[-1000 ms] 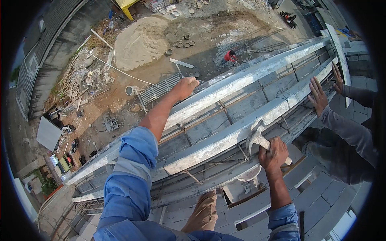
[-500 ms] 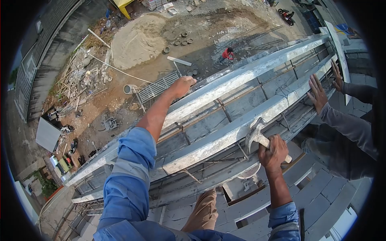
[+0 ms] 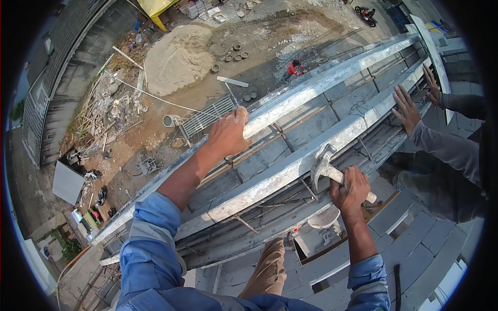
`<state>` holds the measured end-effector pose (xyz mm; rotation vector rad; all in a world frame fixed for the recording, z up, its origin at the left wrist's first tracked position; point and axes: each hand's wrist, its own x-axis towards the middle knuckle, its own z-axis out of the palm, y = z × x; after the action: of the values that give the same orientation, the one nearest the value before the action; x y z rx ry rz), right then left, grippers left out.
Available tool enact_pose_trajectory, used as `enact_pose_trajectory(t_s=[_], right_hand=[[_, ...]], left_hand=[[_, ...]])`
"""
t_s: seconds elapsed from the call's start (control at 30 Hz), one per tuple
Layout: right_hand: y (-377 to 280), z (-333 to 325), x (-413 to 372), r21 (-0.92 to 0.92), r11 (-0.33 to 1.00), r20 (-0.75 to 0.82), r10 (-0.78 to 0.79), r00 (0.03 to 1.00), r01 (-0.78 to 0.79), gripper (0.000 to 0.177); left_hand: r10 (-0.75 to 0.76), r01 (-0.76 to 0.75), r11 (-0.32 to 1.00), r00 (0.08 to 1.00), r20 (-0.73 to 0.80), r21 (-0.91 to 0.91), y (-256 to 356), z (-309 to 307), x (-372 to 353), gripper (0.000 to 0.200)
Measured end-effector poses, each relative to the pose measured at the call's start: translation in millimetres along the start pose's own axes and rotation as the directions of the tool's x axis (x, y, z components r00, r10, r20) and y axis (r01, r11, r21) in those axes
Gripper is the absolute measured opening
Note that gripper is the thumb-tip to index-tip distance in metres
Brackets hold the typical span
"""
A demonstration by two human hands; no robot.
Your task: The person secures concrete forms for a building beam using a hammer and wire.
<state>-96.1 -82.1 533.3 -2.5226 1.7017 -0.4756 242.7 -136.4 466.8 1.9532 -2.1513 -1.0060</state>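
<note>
Below, buckets (image 3: 237,57), contents unclear — left hand's (image 3: 227,132) fingers hooked over beam (image 3: 311,93), right hand's (image 3: 351,191) fingers round hammer (image 3: 326,168).

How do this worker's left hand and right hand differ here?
The right hand is closed around a hammer; the left hand holds no tool and is at the far beam. The left hand reaches farther forward; the right hand is nearer the body. Both are bare.

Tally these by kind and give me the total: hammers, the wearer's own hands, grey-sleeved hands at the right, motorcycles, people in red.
Hammer: 1
Wearer's own hands (left hand, right hand): 2
Grey-sleeved hands: 2
Motorcycle: 1
Person in red: 1
Total: 7
</note>
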Motion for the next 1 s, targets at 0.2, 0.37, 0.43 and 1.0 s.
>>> enact_pose_trajectory(t_s=[0.2, 0.37, 0.43, 1.0], right_hand=[[1, -1, -2, -0.022, 1.0, 0.024, 0.016, 1.0, -0.016, 0.027], [0, -5, -1, -0.019, 1.0, 0.017, 0.007, 1.0, -0.007, 0.024], [0, -4, -2, -0.027, 1.0, 0.005, 0.001, 1.0, -0.001, 0.023], [-48, -31, 4, 0.299, 0.791, 0.029, 0.551, 0.834, -0.533, 0.026]], left_hand=[[0.068, -0.066, 0.996, 0.998, 0.02, -0.065, -20, 1, 12, 0.053], [0.014, -0.008, 0.994, 0.999, 0.047, -0.106, -16, -8, 7, 0.06], [0.057, -0.06, 0.994, 0.998, -0.037, -0.093, -14, -3, 0, 0.061], [0.569, -0.617, 0.786, 0.714, -0.408, 0.016, 15, 11, 6, 0.015]])
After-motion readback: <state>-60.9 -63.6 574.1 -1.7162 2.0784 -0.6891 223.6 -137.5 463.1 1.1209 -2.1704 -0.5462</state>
